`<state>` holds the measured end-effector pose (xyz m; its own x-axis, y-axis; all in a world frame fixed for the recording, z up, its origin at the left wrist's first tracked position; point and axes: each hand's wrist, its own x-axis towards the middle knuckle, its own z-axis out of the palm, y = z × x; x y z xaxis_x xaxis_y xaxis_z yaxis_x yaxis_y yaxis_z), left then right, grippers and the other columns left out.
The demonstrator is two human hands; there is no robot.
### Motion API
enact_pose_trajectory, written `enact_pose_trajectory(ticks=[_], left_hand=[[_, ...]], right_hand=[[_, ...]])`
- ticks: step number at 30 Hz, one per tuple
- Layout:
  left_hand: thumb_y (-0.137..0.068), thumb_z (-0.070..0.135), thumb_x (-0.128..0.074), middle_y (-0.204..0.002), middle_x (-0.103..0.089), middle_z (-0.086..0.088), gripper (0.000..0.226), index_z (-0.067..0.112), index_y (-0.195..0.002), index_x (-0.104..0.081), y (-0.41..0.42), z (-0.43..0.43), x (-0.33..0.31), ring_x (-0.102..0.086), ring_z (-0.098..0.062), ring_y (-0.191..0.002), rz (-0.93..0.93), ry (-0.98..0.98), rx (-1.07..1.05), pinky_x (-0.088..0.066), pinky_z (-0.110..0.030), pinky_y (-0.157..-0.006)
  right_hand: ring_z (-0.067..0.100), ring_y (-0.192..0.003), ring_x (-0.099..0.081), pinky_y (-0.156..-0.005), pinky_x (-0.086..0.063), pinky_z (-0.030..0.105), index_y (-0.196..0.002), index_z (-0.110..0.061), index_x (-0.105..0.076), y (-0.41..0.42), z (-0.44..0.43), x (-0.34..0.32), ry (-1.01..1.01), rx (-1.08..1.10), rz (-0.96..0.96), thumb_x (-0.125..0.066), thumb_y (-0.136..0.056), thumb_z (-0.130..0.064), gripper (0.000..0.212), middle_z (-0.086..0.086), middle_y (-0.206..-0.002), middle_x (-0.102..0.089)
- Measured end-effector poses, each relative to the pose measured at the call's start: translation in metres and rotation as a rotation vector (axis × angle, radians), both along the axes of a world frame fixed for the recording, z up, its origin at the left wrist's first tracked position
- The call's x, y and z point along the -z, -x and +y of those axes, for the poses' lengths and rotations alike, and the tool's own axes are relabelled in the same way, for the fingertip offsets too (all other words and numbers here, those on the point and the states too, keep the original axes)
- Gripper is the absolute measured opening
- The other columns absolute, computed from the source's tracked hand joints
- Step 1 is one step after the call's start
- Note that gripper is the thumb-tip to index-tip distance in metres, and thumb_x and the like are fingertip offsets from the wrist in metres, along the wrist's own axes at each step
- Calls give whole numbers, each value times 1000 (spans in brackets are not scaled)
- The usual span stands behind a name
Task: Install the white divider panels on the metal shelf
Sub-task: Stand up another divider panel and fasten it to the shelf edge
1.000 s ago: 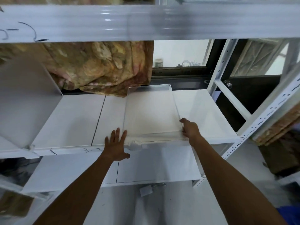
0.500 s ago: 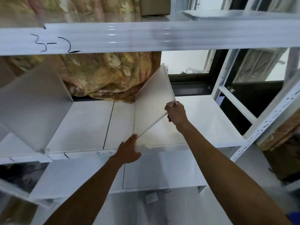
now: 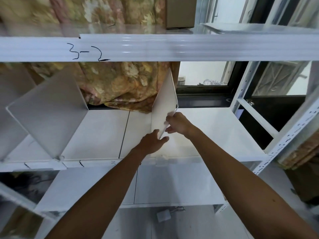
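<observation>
A white divider panel (image 3: 163, 102) stands almost upright on the white metal shelf (image 3: 103, 135), near its middle. My right hand (image 3: 177, 124) grips the panel's front edge from the right. My left hand (image 3: 152, 141) holds the same edge lower down, from the left. A small clear clip (image 3: 161, 159) sits on the shelf's front lip just below my hands. Another white divider panel (image 3: 50, 114) stands upright on the shelf to the left, with a clip at its front foot.
A shelf beam (image 3: 172, 48) marked "3-2" runs overhead. Patterned cloth (image 3: 120, 83) hangs behind the shelf. A perforated white upright (image 3: 284, 138) stands at the right, a window behind it. A lower shelf (image 3: 155, 183) lies beneath my arms.
The panel lay flat on the shelf a second ago; it has been swung up to nearly vertical. My right hand rose with its edge, and my left hand closed on it.
</observation>
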<state>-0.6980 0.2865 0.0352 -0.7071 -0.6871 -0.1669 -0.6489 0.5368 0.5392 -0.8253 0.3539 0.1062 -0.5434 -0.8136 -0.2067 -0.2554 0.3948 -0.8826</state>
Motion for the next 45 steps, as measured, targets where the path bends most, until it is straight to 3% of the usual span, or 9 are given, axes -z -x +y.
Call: enact_pose_trajectory(ticks=[4, 8, 15, 18, 24, 30, 34, 41, 45], left_hand=[[-103, 36, -40, -135, -56, -22, 54, 6, -146, -29, 10, 5, -17, -56, -40, -118, -20, 162, 63, -42, -38, -92], [-100, 33, -45, -125, -61, -17, 44, 7, -135, -41, 14, 3, -28, -61, -33, -108, -27, 168, 92, -40, -30, -78], [-96, 33, -51, -132, -56, -14, 46, 8, -135, -45, 12, -1, -45, -54, -30, -119, -1, 116, 52, -43, -35, -93], [-95, 34, -54, -135, -54, -13, 49, 8, -135, -46, 12, 0, -49, -53, -30, -122, 24, 89, 41, -43, -38, -97], [-92, 35, -57, -133, -55, -12, 48, 10, -132, -48, 10, -1, -50, -54, -27, -120, 24, 81, 49, -44, -37, -96], [-87, 31, -65, -134, -56, -11, 55, 8, -134, -47, 7, -3, -51, -55, -27, -119, 33, 33, 45, -46, -39, -100], [-86, 31, -66, -133, -55, -12, 55, 8, -132, -48, 10, -3, -52, -54, -27, -119, 53, 34, 46, -46, -41, -101], [-83, 30, -69, -131, -57, -12, 54, 9, -130, -51, 16, 2, -52, -58, -27, -114, 94, 36, 59, -49, -39, -95], [-81, 25, -73, -128, -60, -11, 54, 9, -128, -52, 14, 6, -47, -64, -28, -105, 93, -3, 80, -54, -39, -88]], right_hand=[[32, -86, -74, -91, -58, 49, -109, -7, -56, -14, 0, -12, -8, -66, 162, -46, -95, -21, 22, 16, -114, -68], [35, -87, -72, -89, -58, 51, -113, -7, -57, -19, 1, -25, -22, -94, 259, -43, -93, -22, 29, 17, -110, -68], [33, -86, -71, -82, -62, 45, -120, -3, -54, -25, -4, -48, -54, -98, 317, -44, -97, -21, 31, 16, -106, -65], [33, -86, -72, -71, -60, 37, -118, -3, -52, -28, -4, -55, -59, -92, 328, -45, -96, -21, 29, 16, -103, -65], [36, -91, -71, -82, -62, 46, -129, -7, -48, -33, -1, -54, -63, -112, 341, -45, -97, -23, 36, 17, -114, -63], [32, -85, -72, -79, -63, 46, -129, -11, -49, -29, 4, -50, -57, -112, 324, -49, -94, -31, 40, 13, -113, -65], [31, -82, -72, -75, -64, 41, -122, -12, -52, -27, 3, -52, -68, -91, 304, -50, -94, -26, 31, 13, -108, -67], [27, -69, -71, -46, -55, 23, -107, -3, -61, -25, 0, -54, -164, -56, 226, -53, -95, -8, 15, 17, -106, -71], [36, -82, -75, -72, -64, 37, -102, -5, -60, -29, 3, -43, -197, -68, 238, -53, -91, -9, 13, 10, -89, -68]])
